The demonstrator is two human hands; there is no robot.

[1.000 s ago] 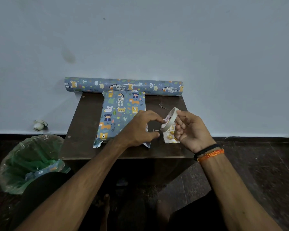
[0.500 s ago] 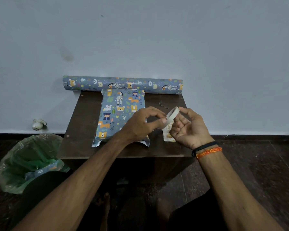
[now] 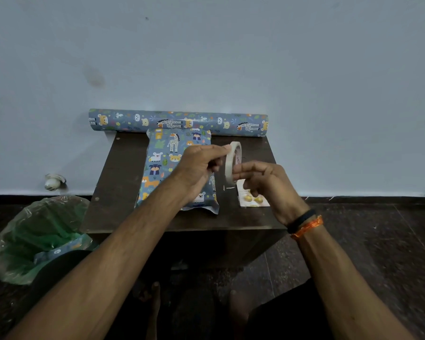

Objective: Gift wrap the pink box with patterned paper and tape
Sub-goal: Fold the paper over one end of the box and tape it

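The box (image 3: 167, 163) lies on the dark wooden table (image 3: 115, 182), covered in blue animal-patterned paper, with loose paper sticking out at its near end. No pink shows. Above its right side I hold a white tape roll (image 3: 233, 161) upright. My left hand (image 3: 199, 168) pinches the roll's upper edge between thumb and fingertips. My right hand (image 3: 263, 182) grips the roll's lower part from the right, fingers curled. A roll of the same patterned paper (image 3: 177, 122) lies along the table's back edge against the wall.
A small white sheet with yellow shapes (image 3: 252, 200) lies on the table under my right hand. A bin with a green plastic liner (image 3: 35, 239) stands on the floor at the left. A small white object (image 3: 53, 182) sits by the wall. Dark floor surrounds the table.
Both hands have lifted the tape roll higher and turned it more upright. My left hand's fingers moved from below the roll up to its top edge.
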